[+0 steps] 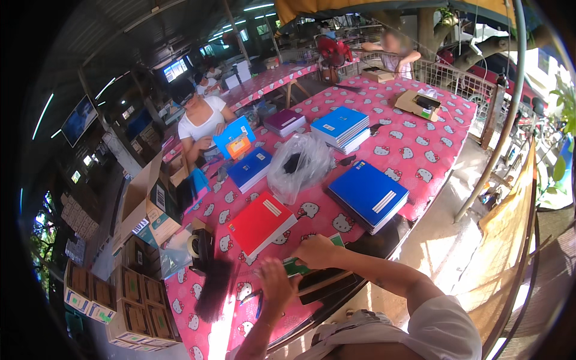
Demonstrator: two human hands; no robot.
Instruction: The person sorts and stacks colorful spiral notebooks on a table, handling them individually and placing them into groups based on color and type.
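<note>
My right hand [316, 252] is closed on a flat green item [294, 266] at the table's near edge; its kind is partly hidden by my hands. My left hand [277, 283] lies against the item's left end, fingers stretched out and slightly blurred. Just beyond my hands sits a stack of red notebooks [261, 223]. To the right is a taller stack of dark blue notebooks [369, 195]. A pen [260, 305] lies beside my left wrist. Below the green item is a dark surface with a brown edge [329, 282].
A clear plastic bag [300, 168] stands mid-table among light blue notebooks [341, 127], purple notebooks [284, 122] and more blue ones [250, 169]. A tape dispenser [201, 246] and open carton [150, 201] are at left. Across the table, a person [204, 123] holds a blue folder [235, 138].
</note>
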